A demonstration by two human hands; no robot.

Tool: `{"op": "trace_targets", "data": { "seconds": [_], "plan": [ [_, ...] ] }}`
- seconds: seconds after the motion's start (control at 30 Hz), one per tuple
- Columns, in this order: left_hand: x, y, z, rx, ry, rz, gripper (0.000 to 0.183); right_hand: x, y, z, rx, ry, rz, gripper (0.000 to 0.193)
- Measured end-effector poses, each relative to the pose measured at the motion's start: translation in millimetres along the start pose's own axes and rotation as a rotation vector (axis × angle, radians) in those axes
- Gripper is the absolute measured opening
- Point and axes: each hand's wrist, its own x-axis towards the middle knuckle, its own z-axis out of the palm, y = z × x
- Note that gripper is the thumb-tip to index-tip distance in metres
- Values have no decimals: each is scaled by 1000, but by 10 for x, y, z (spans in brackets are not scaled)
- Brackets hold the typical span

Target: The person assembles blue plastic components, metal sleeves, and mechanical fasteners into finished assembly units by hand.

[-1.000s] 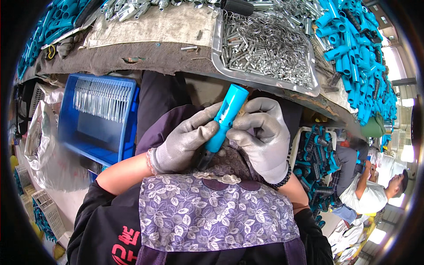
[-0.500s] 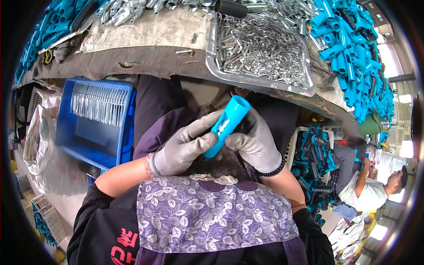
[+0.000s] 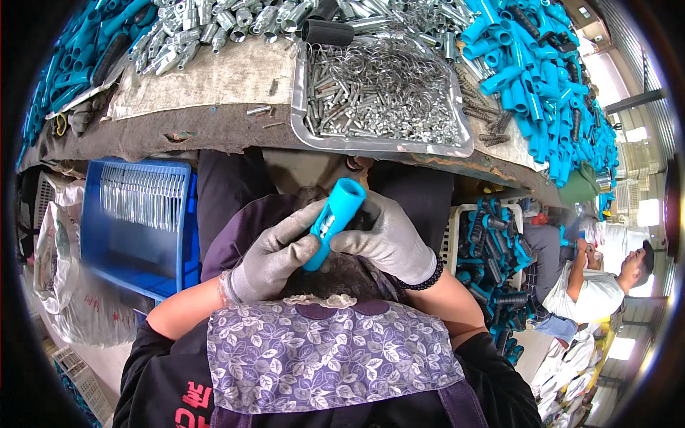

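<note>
Between my two grey-gloved hands, a turquoise tube-shaped handle part [image 3: 344, 202] is held above my lap. Its round open end points up and away from me, and a slot in its side shows silvery metal inside. My left hand [image 3: 275, 253] pinches the tube from the left near its lower half. From the other side my right hand [image 3: 391, 242] grips it, thumb lying across the front. The fingers behind the tube are partly hidden.
Ahead on the bench, a metal tray [image 3: 385, 146] holds springs and small pins. Around it lie silver metal fittings [image 3: 242, 18] and turquoise tubes [image 3: 549, 93]. A blue bin [image 3: 132, 250] with metal strips stands left. At right are a crate of turquoise-black parts [image 3: 492, 246] and a seated person [image 3: 592, 292].
The whole view has shifted, so the bench and bins sit further left, and the bench and blue bin lower. Both hands still grip the turquoise tube in much the same way.
</note>
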Motion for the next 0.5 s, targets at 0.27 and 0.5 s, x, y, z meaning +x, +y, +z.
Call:
{"op": "trace_targets", "data": {
  "seconds": [0.27, 0.5],
  "plan": [
    [44, -51, -65, -48, 3, 17, 73, 26, -42, 172, -167, 79, 147, 41],
    [96, -20, 9, -120, 123, -43, 62, 16, -734, -364, -917, 461, -144, 24]
  ]
}}
